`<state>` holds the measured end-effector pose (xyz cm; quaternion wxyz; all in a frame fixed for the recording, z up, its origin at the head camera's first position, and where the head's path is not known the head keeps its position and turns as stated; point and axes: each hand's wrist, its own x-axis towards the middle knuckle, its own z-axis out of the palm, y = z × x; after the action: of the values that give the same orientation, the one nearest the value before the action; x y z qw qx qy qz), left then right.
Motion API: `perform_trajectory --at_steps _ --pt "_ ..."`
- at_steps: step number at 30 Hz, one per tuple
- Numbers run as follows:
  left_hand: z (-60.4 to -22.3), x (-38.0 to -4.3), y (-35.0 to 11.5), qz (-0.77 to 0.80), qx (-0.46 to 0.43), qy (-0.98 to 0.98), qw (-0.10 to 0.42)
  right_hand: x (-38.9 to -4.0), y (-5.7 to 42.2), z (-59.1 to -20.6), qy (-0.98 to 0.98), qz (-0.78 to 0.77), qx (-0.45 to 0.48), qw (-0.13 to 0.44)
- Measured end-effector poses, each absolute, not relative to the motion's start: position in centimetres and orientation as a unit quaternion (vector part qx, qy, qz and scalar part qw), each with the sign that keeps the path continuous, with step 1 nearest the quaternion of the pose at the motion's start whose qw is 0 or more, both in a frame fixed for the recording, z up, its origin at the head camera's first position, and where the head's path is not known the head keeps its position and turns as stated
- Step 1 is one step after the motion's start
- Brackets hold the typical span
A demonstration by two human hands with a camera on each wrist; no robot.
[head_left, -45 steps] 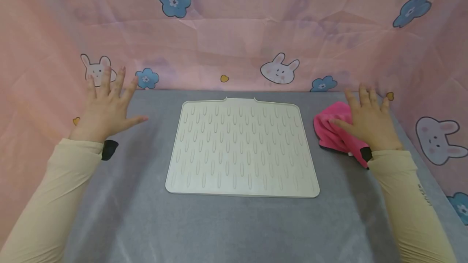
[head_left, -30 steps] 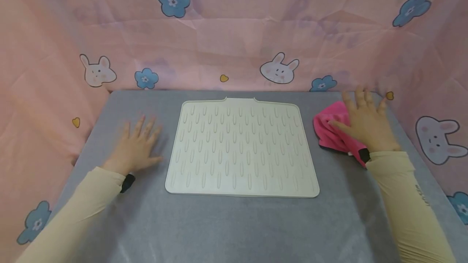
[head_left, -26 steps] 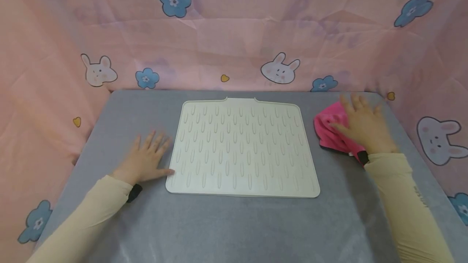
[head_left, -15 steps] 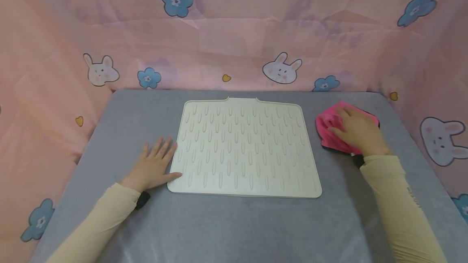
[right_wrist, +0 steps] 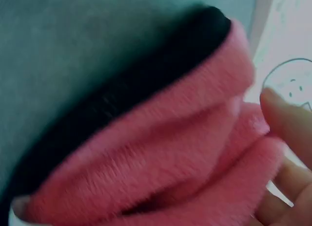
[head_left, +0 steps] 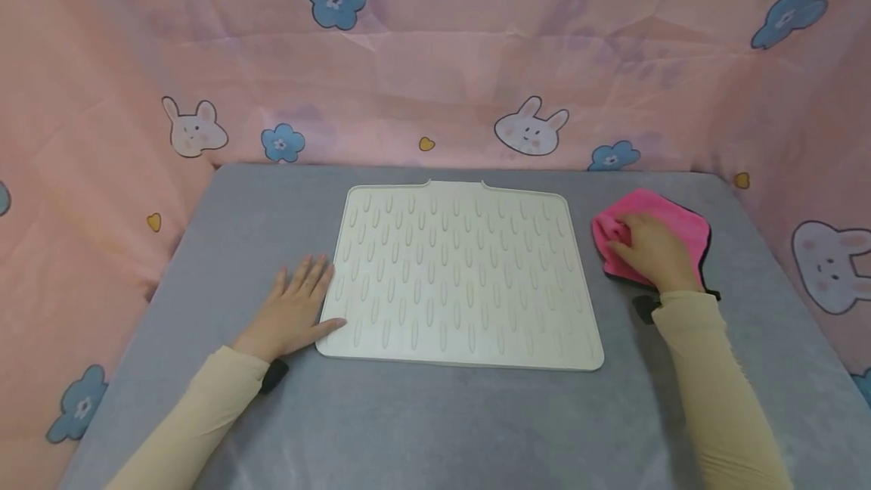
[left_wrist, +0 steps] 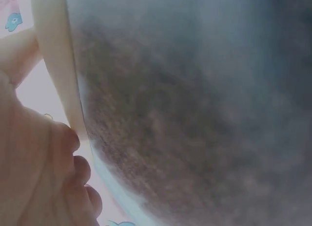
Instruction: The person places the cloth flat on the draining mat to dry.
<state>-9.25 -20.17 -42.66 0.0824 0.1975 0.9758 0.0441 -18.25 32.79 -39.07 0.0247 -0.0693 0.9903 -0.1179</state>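
A cream mat (head_left: 449,271) with rows of raised oval ridges and a lipped tab at its far side lies flat mid-table. My left hand (head_left: 289,316) rests at its left edge, fingers spread and straight, thumb over the near-left corner. The left wrist view shows this palm (left_wrist: 34,167) beside the mat's pale edge (left_wrist: 56,55). To the right of the mat is a pink plush cloth (head_left: 680,225) with black edging. My right hand (head_left: 658,254) pinches it, thumb and fingers gathering a fold. Up close, the right wrist view shows the cloth (right_wrist: 146,153) bunched toward the fingertips (right_wrist: 282,114).
Grey fabric covers the table (head_left: 435,429). Behind it and along both sides hangs a pink curtain (head_left: 435,66) printed with bunnies, flowers and clouds. A black wrist strap (head_left: 274,376) shows at the left sleeve's cuff.
The left hand has come down from the raised far left onto the mat's left edge. The right hand has lowered onto the pink cloth and gathered it between thumb and fingers.
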Motion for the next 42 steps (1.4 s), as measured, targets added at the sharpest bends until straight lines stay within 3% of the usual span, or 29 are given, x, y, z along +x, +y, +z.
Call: perform_trajectory --at_steps 10,22,29,42 --pt "-42.6 -9.1 -19.9 0.055 0.196 0.975 0.084 -18.2 34.1 -40.7 0.978 -0.195 -0.02 -0.065" --pt "-42.7 -9.1 -20.2 0.06 0.193 0.976 0.086 -17.6 33.5 -38.7 0.954 -0.267 0.011 -0.136" --pt "-42.8 -9.3 -20.3 0.055 0.196 0.975 0.084 -17.1 32.5 -37.3 0.944 -0.31 0.028 -0.105" --pt "-42.9 -9.3 -20.2 0.054 0.194 0.975 0.09 -16.5 29.9 -35.2 0.941 -0.324 0.025 -0.098"
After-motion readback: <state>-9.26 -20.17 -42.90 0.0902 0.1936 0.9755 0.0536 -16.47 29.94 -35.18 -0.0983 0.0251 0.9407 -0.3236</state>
